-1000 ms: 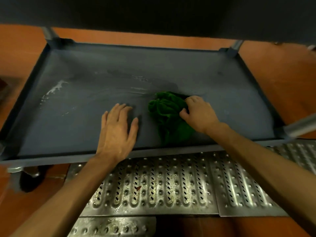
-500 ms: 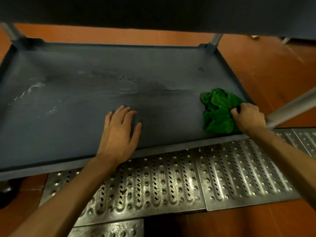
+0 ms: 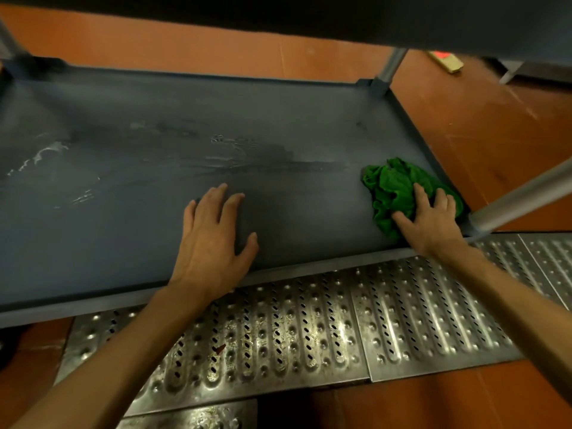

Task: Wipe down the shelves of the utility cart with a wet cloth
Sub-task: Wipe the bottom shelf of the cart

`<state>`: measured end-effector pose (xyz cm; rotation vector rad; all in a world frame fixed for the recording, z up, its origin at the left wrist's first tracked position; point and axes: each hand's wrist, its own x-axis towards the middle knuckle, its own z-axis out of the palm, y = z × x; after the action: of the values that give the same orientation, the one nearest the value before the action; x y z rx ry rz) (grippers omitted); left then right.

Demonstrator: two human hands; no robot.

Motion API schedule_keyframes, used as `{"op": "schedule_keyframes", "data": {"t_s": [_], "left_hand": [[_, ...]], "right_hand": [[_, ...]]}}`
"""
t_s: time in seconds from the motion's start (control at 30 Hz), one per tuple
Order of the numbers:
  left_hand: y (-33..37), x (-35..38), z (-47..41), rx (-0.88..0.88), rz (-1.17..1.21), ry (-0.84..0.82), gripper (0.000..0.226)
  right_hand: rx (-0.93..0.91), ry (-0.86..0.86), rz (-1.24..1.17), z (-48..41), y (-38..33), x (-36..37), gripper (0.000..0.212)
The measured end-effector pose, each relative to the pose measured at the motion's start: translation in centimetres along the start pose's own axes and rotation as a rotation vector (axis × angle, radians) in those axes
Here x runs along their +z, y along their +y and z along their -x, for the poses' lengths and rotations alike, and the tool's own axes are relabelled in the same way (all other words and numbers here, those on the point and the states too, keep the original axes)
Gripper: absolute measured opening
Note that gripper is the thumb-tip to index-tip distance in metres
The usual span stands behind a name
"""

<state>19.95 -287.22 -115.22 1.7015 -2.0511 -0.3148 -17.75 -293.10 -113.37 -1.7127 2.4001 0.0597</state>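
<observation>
Right hand (image 3: 430, 221): fingers spread, near straight, pressing the crumpled green terry cloth (image 3: 390, 187), bunched toward their 11 o'clock. Cloth: in the 4 o'clock corner of the dark blue-grey plastic cart shelf (image 3: 123, 218). Shelf's long axis runs 9 to 3; remaining wiping likely lies toward 9. Left hand (image 3: 213, 243): fingers splayed flat on bare shelf, at the cloth's 9 o'clock, well apart.

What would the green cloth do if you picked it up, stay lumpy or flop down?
Probably flop: the green cloth lies bunched in soft folds under the right hand. It is likely heavier than it looks, since wet streaks on the shelf suggest it holds water. It should slide easily there.
</observation>
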Motion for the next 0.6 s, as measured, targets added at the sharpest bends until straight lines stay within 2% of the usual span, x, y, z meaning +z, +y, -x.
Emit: {"op": "schedule_keyframes", "data": {"t_s": [0.13, 0.33, 0.6], "left_hand": [[0.0, -0.1, 0.2, -0.054, 0.075, 0.041, 0.070], [0.2, -0.2, 0.1, -0.119, 0.172, 0.034, 0.071], [-0.9, -1.7, 0.5, -0.203, 0.381, 0.177, 0.065]], "right_hand": [[0.064, 0.092, -0.027, -1.2, -1.4, 0.5, 0.076], [0.178, 0.108, -0.077, -3.3, -5.2, 0.5, 0.067], [0.118, 0.096, -0.084, -4.5, -11.4, 0.9, 0.065]]}}
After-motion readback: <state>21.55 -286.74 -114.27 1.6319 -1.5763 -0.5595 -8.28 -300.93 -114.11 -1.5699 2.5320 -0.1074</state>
